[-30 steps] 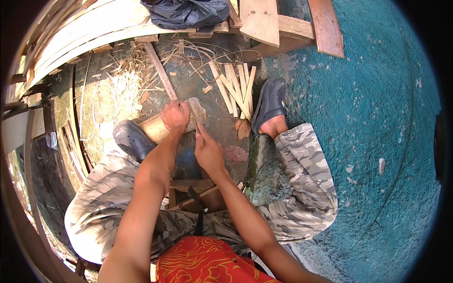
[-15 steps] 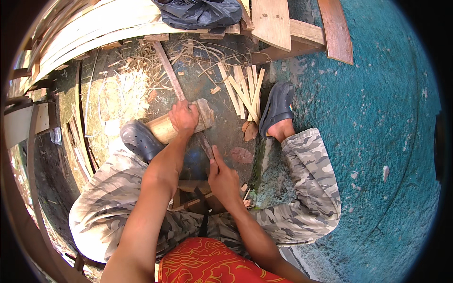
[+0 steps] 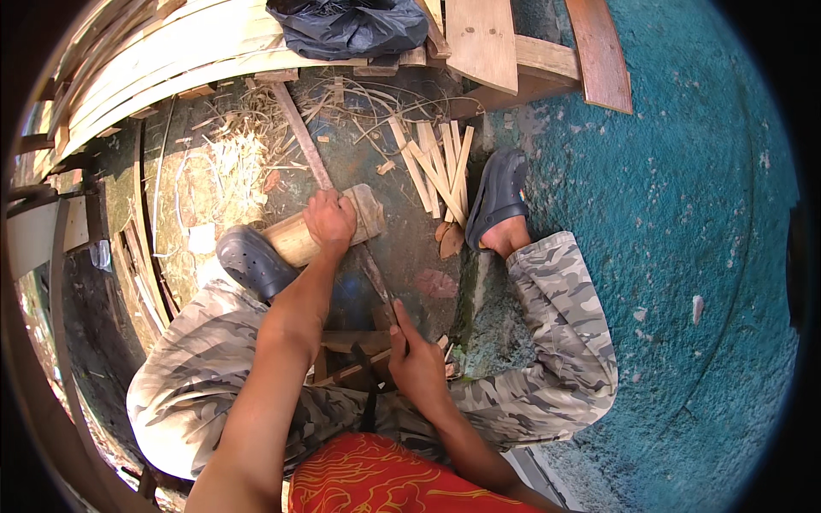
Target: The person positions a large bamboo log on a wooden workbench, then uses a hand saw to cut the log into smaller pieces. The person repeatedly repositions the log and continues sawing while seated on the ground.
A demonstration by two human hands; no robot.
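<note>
A long, narrow brown strip [image 3: 301, 141] of wood slants from the stacked boards down to a short wooden block [image 3: 295, 240] and crosses it. My left hand [image 3: 330, 222] is closed over the strip on top of the block. Nearer to me, the strip's thinner, darker length [image 3: 373, 272] comes out below that hand; whether it is one piece throughout is hidden. My right hand [image 3: 417, 363] grips its near end, with index finger and thumb stretched along it. A small dark part shows under the right fingers, too little to name.
Several pale sticks [image 3: 438, 167] lie beside my right clog [image 3: 501, 192]. My left clog [image 3: 255, 261] touches the block. Wood shavings [image 3: 239, 162] cover the ground by the stacked boards [image 3: 197, 56]. A black plastic bag [image 3: 346, 27] lies on them. Blue-green concrete [image 3: 684, 256] spreads to the right.
My right hand has drawn back toward me and slightly right, showing more of the strip's near part between the hands. My left hand still presses on the block, and the whole view has shifted slightly.
</note>
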